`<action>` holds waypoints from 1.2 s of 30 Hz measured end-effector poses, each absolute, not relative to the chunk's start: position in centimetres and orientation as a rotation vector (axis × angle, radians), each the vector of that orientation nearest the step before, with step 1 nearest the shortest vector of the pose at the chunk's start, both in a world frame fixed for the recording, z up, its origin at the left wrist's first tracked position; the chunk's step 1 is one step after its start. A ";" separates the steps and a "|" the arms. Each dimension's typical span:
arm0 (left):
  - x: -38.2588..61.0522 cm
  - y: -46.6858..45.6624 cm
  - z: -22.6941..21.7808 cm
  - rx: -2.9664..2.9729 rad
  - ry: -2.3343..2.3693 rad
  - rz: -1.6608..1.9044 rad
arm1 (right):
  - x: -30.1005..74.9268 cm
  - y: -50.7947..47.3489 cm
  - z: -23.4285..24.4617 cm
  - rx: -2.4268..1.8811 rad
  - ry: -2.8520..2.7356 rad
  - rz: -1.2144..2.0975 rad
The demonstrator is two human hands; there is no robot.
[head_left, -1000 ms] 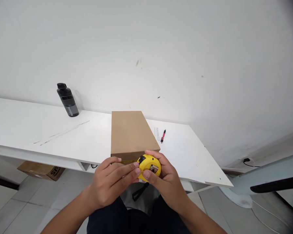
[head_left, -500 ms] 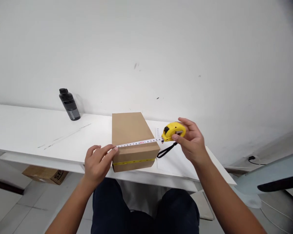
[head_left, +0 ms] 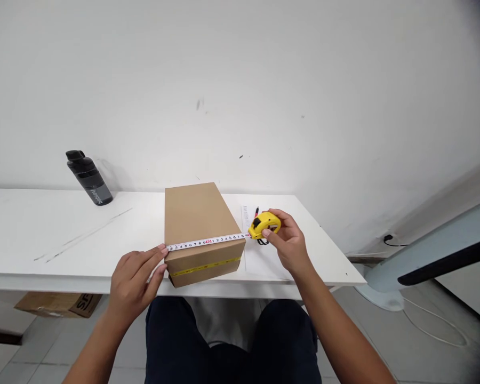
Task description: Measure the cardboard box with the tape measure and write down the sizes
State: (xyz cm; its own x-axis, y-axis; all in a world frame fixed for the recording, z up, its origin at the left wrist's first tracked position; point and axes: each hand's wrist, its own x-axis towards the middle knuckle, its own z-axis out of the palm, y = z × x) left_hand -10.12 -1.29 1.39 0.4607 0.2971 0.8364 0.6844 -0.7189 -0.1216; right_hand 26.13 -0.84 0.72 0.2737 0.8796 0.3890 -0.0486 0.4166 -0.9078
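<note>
A brown cardboard box [head_left: 194,213] with a yellow tape strip round its front side sits on the white table. Across its top, near the front edge, stretches a white blade [head_left: 188,244] from the yellow tape measure [head_left: 270,224]. My left hand [head_left: 134,280] pins the blade's end at the box's left edge, fingertips on top and thumb against the box's side. To the right of the box, my right hand [head_left: 292,242] is closed round the tape measure's case. The blade's very tip is hidden under my left fingers.
A dark water bottle [head_left: 90,178] stands at the back left by the wall. Paper [head_left: 260,261] and a pen [head_left: 257,212] lie right of the box. Below the table is another carton [head_left: 58,304]; a pale column-like appliance [head_left: 444,245] stands at right.
More blade is drawn out, and it lies lower along the box top. My right hand has come down with the tape measure. The whole view has shifted, so the box appears further left.
</note>
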 end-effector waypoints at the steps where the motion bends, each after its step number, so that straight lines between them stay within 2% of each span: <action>1: -9.9 -1.3 1.4 -2.280 -0.833 -1.174 | 25.7 -1.0 1.0 -0.942 -1.145 0.765; 14: -8.4 -2.0 0.3 -2.276 -1.069 -1.391 | 25.1 -0.7 0.4 -0.868 -1.175 0.748; 27: -8.3 -3.3 1.7 -2.228 -0.904 -1.285 | 25.3 -2.3 0.4 -0.855 -1.209 0.741; 31: -5.9 -6.1 1.9 -2.257 -0.693 -1.194 | 24.5 -6.9 -1.8 -0.892 -1.234 0.816; 36: -1.0 -7.0 -0.9 -2.540 -0.511 -1.206 | 21.6 -11.4 -7.1 -1.021 -1.016 1.093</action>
State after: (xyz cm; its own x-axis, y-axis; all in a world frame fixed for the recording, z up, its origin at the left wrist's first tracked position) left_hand -1.00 -7.02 -0.89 0.5882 0.1935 0.7853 0.4301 -0.8971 -0.1011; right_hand 21.57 -11.36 -7.15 0.1584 0.9795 0.1246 -0.1957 0.1548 -0.9684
